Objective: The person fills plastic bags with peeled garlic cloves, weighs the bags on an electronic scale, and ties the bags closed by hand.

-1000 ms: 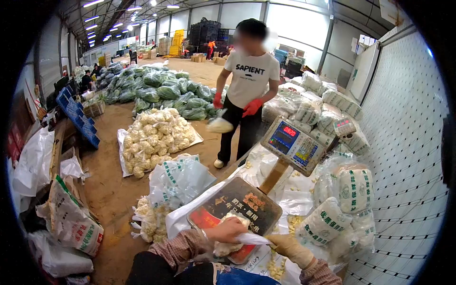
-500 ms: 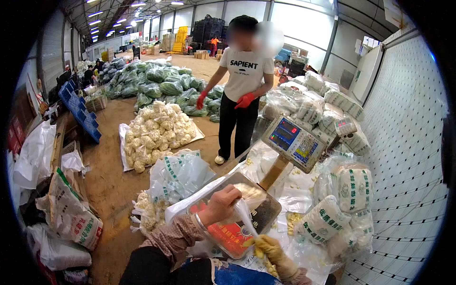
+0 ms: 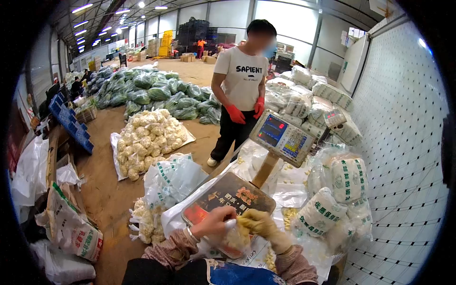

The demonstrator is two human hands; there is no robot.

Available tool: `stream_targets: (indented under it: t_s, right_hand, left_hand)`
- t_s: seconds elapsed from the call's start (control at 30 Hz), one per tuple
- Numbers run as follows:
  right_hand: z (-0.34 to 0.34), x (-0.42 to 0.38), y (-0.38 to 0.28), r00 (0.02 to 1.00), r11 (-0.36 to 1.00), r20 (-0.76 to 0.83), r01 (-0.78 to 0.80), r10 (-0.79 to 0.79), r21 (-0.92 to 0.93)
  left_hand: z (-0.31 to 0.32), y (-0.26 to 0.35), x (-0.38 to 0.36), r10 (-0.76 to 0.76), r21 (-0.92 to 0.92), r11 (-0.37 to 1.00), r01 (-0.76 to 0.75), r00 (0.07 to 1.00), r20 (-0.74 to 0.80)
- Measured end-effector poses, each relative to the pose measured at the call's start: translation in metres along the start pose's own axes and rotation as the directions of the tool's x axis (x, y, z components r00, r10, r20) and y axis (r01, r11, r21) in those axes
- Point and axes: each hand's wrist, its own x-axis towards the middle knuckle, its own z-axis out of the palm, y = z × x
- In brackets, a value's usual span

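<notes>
My bare left hand is closed on the top of a clear plastic bag. Pale yellow pieces, which look like peeled garlic cloves, show through it. Against the bag's upper right side, my right hand in a yellowish glove has its fingers curled in on the plastic. Both hands are over the near edge of the weighing scale's platform, which has a dark and red printed surface. Above it on a post, the scale's display shows a red 0. More loose cloves lie close to my right forearm.
Filled white bags with green print stand at the right beside loose cloves. Bagged pale produce is heaped on the floor, green bagged vegetables behind. A person in red gloves stands beyond the scale.
My left hand has come down from above the platform, and the bag, stretched long before, is now bunched between my hands. The person's red-gloved hands have come closer together.
</notes>
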Motion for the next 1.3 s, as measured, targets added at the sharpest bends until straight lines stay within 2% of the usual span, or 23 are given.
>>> stream_targets:
  t_s: [0.03, 0.07, 0.13, 0.17, 0.2, 0.23, 0.27, 0.4, 0.47, 0.5, 0.57, 0.67, 0.7, 0.77, 0.87, 0.93, 1.0, 1.07, 1.13, 1.17, 1.2, 1.27, 1.3]
  right_hand:
    - [0.011, 0.001, 0.002, 0.998, 0.995, -0.016, -0.054, 0.053, -0.089]
    - [0.019, 0.004, -0.005, 0.959, 0.958, 0.016, -0.283, 0.284, -0.053]
    - [0.037, 0.016, 0.004, 0.981, 0.981, -0.103, 0.152, -0.164, -0.121]
    - [0.041, 0.022, 0.007, 0.936, 0.888, -0.077, 0.297, -0.343, -0.35]
    - [0.045, 0.025, 0.01, 0.866, 0.725, -0.009, 0.412, -0.5, -0.552]
    - [0.05, 0.026, 0.006, 0.921, 0.749, 0.062, 0.351, -0.385, -0.562]
    - [0.06, 0.021, -0.001, 0.945, 0.691, 0.036, 0.263, -0.325, -0.674]
    - [0.07, 0.021, 0.025, 0.953, 0.729, -0.06, 0.186, -0.297, -0.659]
    - [0.069, 0.02, 0.038, 0.953, 0.757, -0.088, 0.173, -0.291, -0.63]
    - [0.067, 0.019, 0.044, 0.928, 0.765, -0.131, 0.201, -0.35, -0.612]
    - [0.065, 0.017, 0.046, 0.877, 0.754, -0.19, 0.248, -0.441, -0.608]
    - [0.057, 0.016, 0.043, 0.905, 0.794, -0.241, 0.152, -0.351, -0.588]
    - [0.056, 0.018, 0.044, 0.907, 0.795, -0.239, 0.148, -0.346, -0.588]
    - [0.057, 0.021, 0.047, 0.818, 0.841, -0.443, 0.087, -0.366, -0.534]
    - [0.055, 0.024, 0.05, 0.897, 0.949, -0.413, 0.019, -0.155, -0.315]
    - [0.053, 0.025, 0.054, 0.906, 0.94, -0.405, -0.028, -0.119, -0.339]
    - [0.048, 0.025, 0.052, 0.937, 0.972, -0.35, -0.087, 0.005, -0.22]
    - [0.05, 0.028, 0.061, 0.938, 0.97, -0.34, -0.028, -0.058, -0.242]
    - [0.047, 0.031, 0.066, 0.957, 0.968, -0.283, -0.011, -0.062, -0.249]
    - [0.043, 0.031, 0.066, 0.952, 0.996, -0.305, -0.008, -0.02, -0.091]
    - [0.037, 0.028, 0.067, 0.957, 0.996, -0.291, -0.009, -0.018, -0.092]
    - [0.028, 0.023, 0.052, 0.934, 0.942, -0.143, -0.313, 0.328, 0.118]
    - [0.031, 0.018, 0.037, 0.953, 0.932, -0.146, -0.292, 0.265, -0.216]
  left_hand:
    - [0.004, -0.007, -0.007, -0.101, 0.139, 0.984, 0.114, 0.99, -0.098]
    - [0.012, -0.023, -0.012, -0.183, 0.007, 0.981, 0.192, 0.945, -0.271]
    - [0.019, -0.032, -0.014, -0.315, -0.277, 0.939, 0.204, 0.833, -0.454]
    - [0.019, -0.033, -0.014, -0.313, -0.275, 0.94, 0.203, 0.835, -0.452]
    - [0.019, -0.032, -0.015, -0.552, -0.657, 0.728, 0.195, 0.735, -0.393]
    - [0.019, -0.032, -0.016, -0.738, -0.915, 0.386, 0.116, 0.634, -0.231]
    - [0.023, -0.038, -0.019, -0.738, -0.915, 0.386, 0.118, 0.635, -0.229]
    - [0.034, -0.051, -0.028, -0.733, -0.883, 0.449, 0.138, 0.622, -0.276]
    - [0.03, -0.059, -0.028, -0.513, -0.533, 0.802, 0.271, 0.769, -0.381]
    - [0.026, -0.062, -0.028, -0.409, -0.241, 0.911, 0.335, 0.813, -0.414]
    - [0.024, -0.052, -0.022, -0.401, -0.238, 0.913, 0.33, 0.833, -0.382]
    - [0.032, -0.053, -0.014, -0.347, -0.296, 0.924, 0.241, 0.853, -0.39]
    - [0.036, -0.056, -0.012, -0.305, -0.353, 0.923, 0.152, 0.848, -0.434]
    - [0.041, -0.056, -0.011, -0.367, -0.447, 0.881, 0.155, 0.82, -0.439]
    - [0.035, -0.038, -0.012, -0.582, -0.711, 0.663, 0.232, 0.757, -0.296]
    - [0.033, -0.039, -0.014, -0.522, -0.725, 0.659, 0.2, 0.816, -0.249]
    - [0.038, -0.044, -0.015, -0.551, -0.777, 0.594, 0.208, 0.809, -0.204]
    - [0.036, -0.041, -0.015, -0.573, -0.827, 0.521, 0.211, 0.804, -0.156]
    - [0.028, -0.038, -0.015, -0.632, -0.785, 0.506, 0.357, 0.773, -0.056]
    - [0.03, -0.039, -0.016, -0.603, -0.827, 0.482, 0.29, 0.794, -0.073]
    - [0.032, -0.04, -0.018, -0.609, -0.832, 0.478, 0.283, 0.789, -0.081]
    - [0.035, -0.041, -0.02, -0.612, -0.887, 0.412, 0.209, 0.784, -0.1]
    - [0.039, -0.044, -0.019, -0.619, -0.89, 0.405, 0.207, 0.779, -0.1]
